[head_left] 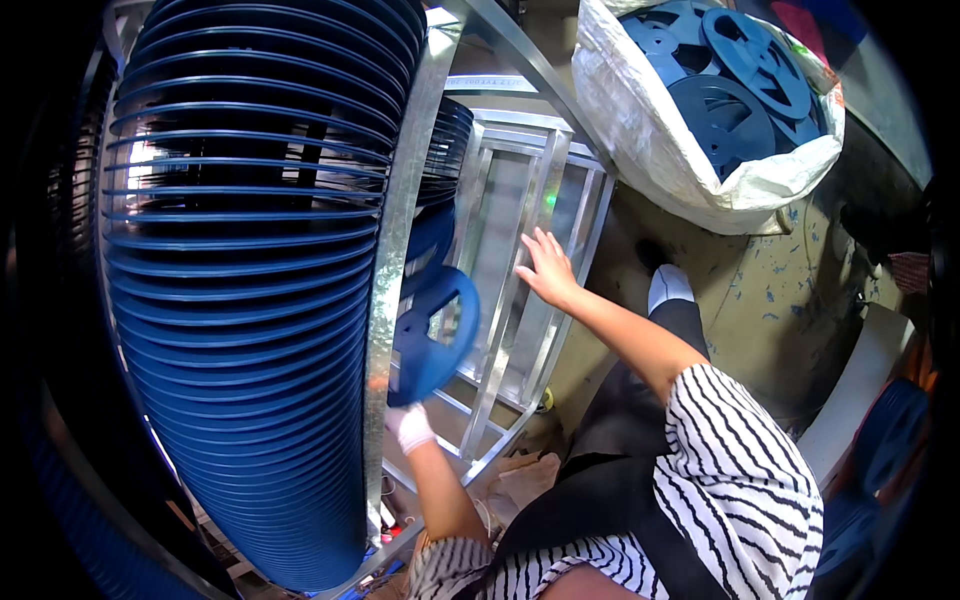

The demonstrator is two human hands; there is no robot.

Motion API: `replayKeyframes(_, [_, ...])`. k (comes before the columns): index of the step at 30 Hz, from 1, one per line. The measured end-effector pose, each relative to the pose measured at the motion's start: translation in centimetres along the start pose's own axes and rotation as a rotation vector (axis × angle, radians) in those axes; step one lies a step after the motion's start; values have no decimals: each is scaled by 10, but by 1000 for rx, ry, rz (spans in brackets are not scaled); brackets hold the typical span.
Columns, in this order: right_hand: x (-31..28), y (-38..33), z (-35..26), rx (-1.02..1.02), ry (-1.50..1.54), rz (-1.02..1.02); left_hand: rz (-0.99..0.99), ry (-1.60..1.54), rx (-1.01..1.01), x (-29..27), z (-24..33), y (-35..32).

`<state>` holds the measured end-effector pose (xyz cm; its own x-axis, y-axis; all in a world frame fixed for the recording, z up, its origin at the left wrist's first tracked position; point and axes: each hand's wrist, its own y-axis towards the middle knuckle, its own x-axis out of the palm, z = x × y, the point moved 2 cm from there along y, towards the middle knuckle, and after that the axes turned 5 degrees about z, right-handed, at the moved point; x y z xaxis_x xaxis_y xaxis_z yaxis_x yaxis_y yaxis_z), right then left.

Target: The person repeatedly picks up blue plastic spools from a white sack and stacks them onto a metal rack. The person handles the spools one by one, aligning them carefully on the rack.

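Observation:
My left hand (410,425), in a pale glove, grips the lower edge of a blue plastic reel disc (462,345) with cut-out openings. Its fingers are partly hidden behind the disc and an upright metal post (395,240). The disc stands tilted just right of the post and is slightly blurred. My right hand (548,270) is bare and held out over the metal frame, fingers spread, with nothing in it. To the left, a long row of blue discs (250,330) fills the rack, edges toward me.
A white woven sack (640,130) holding several blue reel discs (720,120) stands at the upper right. Below my right hand is a wheeled metal frame (490,390). My foot (670,285) rests on the worn floor (760,290). More blue discs (890,420) sit at the right edge.

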<state>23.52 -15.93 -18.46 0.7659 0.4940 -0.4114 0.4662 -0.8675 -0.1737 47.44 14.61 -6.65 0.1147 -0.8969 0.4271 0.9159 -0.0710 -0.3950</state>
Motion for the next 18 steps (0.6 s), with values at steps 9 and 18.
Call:
replayKeyframes(9, [-32,-72,71,174,-36,-91,182,122,123,66,-11,-10])
replayKeyframes(18, [-25,-64,55,88,15,-161,213,117,119,53,-5,-1])
